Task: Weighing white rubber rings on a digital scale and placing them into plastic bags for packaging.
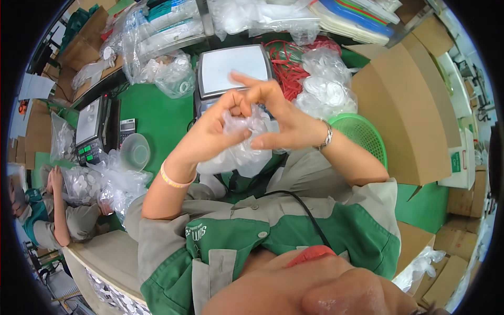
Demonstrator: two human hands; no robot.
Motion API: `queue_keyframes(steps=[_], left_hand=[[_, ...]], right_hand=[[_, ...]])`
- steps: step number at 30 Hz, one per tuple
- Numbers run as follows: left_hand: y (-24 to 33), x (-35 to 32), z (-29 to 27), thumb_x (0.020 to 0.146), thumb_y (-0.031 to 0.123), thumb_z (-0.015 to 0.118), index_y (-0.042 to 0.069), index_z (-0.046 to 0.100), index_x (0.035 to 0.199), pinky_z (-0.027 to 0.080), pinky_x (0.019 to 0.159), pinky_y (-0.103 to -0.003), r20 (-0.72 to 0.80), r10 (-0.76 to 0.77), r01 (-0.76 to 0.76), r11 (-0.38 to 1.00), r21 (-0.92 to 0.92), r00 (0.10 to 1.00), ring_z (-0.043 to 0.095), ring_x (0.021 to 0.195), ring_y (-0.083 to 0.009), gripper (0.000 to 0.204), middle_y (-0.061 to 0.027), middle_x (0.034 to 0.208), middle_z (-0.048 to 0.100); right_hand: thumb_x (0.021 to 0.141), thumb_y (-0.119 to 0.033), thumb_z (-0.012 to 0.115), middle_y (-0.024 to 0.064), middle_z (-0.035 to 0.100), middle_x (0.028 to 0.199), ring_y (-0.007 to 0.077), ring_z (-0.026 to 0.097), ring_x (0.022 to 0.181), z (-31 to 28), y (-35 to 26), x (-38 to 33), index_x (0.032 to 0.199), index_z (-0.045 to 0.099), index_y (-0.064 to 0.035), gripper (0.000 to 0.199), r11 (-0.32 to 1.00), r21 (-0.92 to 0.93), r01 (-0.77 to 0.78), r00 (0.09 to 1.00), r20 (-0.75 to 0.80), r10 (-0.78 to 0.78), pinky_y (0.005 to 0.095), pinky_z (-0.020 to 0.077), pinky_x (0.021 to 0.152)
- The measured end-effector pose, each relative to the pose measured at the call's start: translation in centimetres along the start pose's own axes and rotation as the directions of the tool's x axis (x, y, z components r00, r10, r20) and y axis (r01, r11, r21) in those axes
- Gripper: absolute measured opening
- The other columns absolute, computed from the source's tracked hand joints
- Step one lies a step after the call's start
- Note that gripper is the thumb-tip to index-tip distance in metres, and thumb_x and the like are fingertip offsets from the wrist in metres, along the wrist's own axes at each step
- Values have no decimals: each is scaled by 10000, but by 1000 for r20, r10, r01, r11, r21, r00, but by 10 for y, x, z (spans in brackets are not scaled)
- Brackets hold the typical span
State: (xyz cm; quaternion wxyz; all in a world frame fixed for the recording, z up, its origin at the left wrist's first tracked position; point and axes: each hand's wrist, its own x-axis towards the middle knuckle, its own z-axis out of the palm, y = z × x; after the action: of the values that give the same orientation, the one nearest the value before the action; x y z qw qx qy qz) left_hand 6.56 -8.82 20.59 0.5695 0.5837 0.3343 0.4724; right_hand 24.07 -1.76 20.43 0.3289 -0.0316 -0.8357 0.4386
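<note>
A see-through plastic bag [239, 155] is bunched up between my two hands, its lower part hanging loose over my lap. My left hand [212, 128] is closed on the gathered top of the bag, fingers curled and thumb pressed inward. From the other side my right hand [291, 121] also grips the gathered plastic; its thumb lies along the bag, and one finger sticks out, blurred. What the bag contains, if anything, cannot be made out. Just beyond my hands stands a weighing scale [220, 65] with a pale flat top.
Red plastic strings [286, 68] and bagged white round parts [328, 89] lie right of the scale. A green basket [362, 134] and large cardboard box [404, 105] stand at my right. Leftward are a plastic tub [135, 152], calculator [127, 126], second scale [90, 123] and a co-worker [52, 210].
</note>
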Motion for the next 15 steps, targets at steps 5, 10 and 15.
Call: queue_keyframes(steps=[5, 10, 15], left_hand=[[10, -3, 0, 666, -84, 533, 14, 444, 933, 441, 709, -328, 80, 344, -253, 494, 832, 936, 542, 818, -260, 298, -95, 863, 512], [-15, 9, -10, 582, -108, 597, 19, 466, 804, 462, 625, -304, -359, 644, -201, 630, 750, 676, 561, 760, -253, 287, -113, 892, 566], [-1, 7, -2, 550, -65, 621, 38, 470, 683, 448, 568, -297, -66, 681, -311, 415, 855, 729, 524, 662, -226, 226, -90, 797, 562]], right_hand=[[754, -238, 692, 64, 572, 937, 117, 503, 882, -5, -14, 8, 1048, 530, -35, 393, 807, -113, -579, 798, 125, 590, 254, 389, 797], [830, -419, 586, 7, 524, 717, 100, 524, 555, 21, 15, -6, 931, 524, -21, 415, 761, 530, -374, 920, 107, 378, 246, 409, 492], [904, -362, 487, -8, 502, 696, 54, 485, 579, 4, -5, -2, 907, 540, -28, 339, 471, 589, -656, 715, 287, 637, 188, 424, 535]])
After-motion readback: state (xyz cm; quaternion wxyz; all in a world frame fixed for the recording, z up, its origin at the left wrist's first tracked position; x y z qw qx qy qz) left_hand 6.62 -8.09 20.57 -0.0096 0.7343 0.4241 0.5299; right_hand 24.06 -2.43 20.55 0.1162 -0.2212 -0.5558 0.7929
